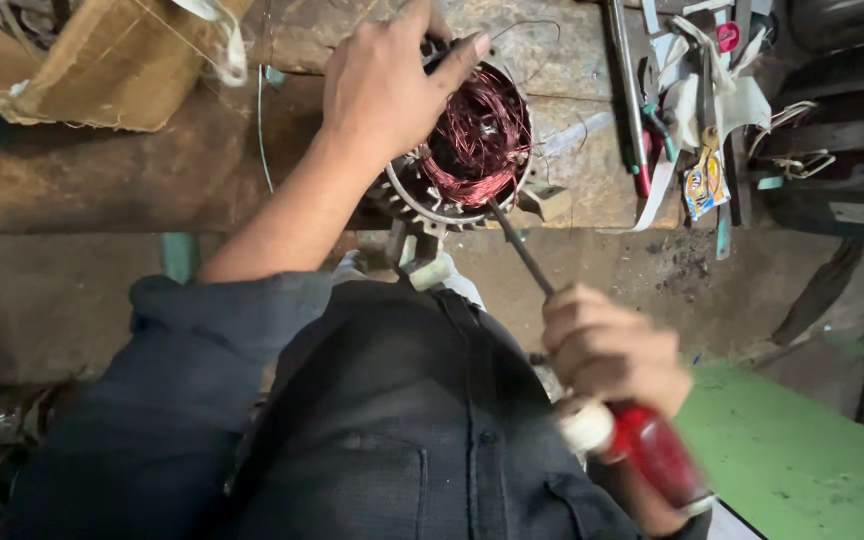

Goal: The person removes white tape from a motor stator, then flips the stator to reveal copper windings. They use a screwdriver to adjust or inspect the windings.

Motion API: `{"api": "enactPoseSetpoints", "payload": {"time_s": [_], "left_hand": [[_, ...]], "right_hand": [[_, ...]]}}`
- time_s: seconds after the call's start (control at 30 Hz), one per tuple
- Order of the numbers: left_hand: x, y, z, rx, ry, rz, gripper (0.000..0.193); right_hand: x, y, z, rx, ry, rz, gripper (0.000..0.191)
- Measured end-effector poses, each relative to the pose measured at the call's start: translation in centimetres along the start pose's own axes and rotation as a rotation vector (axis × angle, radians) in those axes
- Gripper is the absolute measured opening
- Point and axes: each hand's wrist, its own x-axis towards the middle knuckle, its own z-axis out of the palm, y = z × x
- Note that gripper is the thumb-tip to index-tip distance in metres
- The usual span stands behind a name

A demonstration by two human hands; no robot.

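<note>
A round metal motor stator [457, 150] packed with copper wire coils [477, 135] rests at the near edge of a worn wooden bench [132, 170]. My left hand [387, 80] grips its top rim from the left side, fingers curled over the housing. My right hand [612, 350] holds a long screwdriver [524, 252] with a red handle [657, 455]. The dark shaft runs up and left, and its tip sits at the stator's lower rim beside the copper windings.
A cardboard box [102, 55] stands at the bench's back left. Hand tools, cloth strips and a small packet [704, 185] lie at the right end of the bench. A green surface [802, 460] is at lower right. My dark shirt fills the lower middle.
</note>
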Motion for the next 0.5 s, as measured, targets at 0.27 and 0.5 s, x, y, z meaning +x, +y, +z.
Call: {"api": "enactPoseSetpoints", "payload": {"time_s": [0.27, 0.5], "left_hand": [[-0.3, -0.1, -0.2, -0.006, -0.026, -0.061, 0.048], [-0.2, 0.0, -0.3, -0.042, -0.004, -0.017, 0.047]], "right_hand": [[4.3, 1.5, -2.0, 0.099, 0.276, 0.184, 0.051], [-3.4, 2.8, -4.5, 0.205, 0.225, -0.027, 0.05]]}}
